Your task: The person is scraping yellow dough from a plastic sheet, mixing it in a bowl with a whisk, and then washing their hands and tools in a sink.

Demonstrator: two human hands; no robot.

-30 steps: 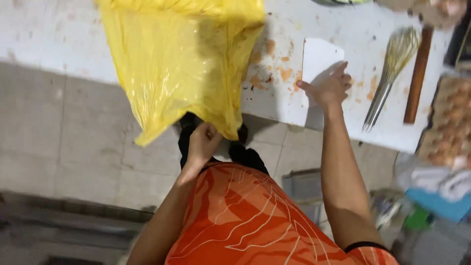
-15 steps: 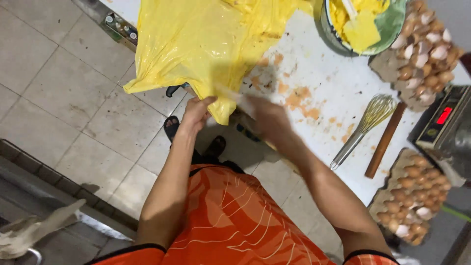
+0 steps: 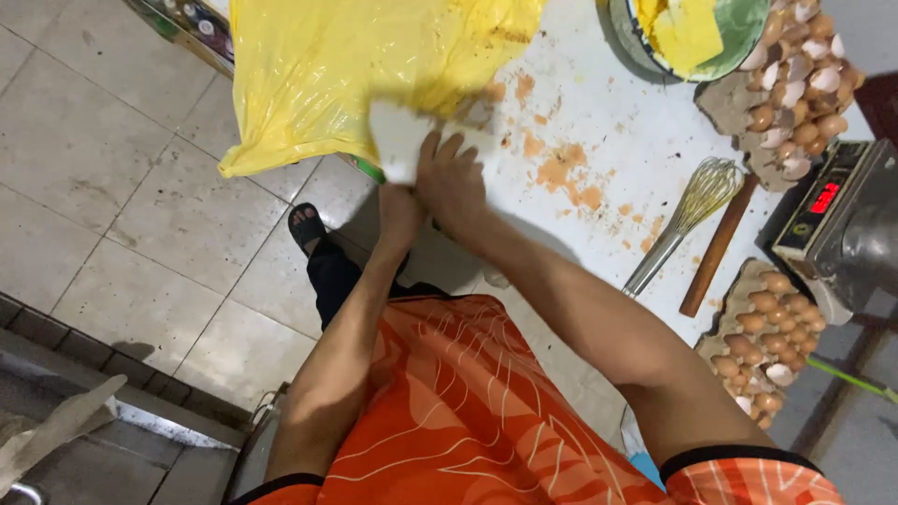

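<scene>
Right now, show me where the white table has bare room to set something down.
The widest free patch of the white table lies between the yellow bag, the green bowl and the whisk, though orange smears dirty it. It is crowded to the right: rolling pin, egg trays and scale. Both hands, the right hand and the left hand, occupy the near edge.

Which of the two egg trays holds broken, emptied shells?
The egg tray at the top right, beside the bowl of yellow blocks, holds cracked, hollow shells. The egg tray near the scale's lower side holds mostly whole brown eggs.
</scene>
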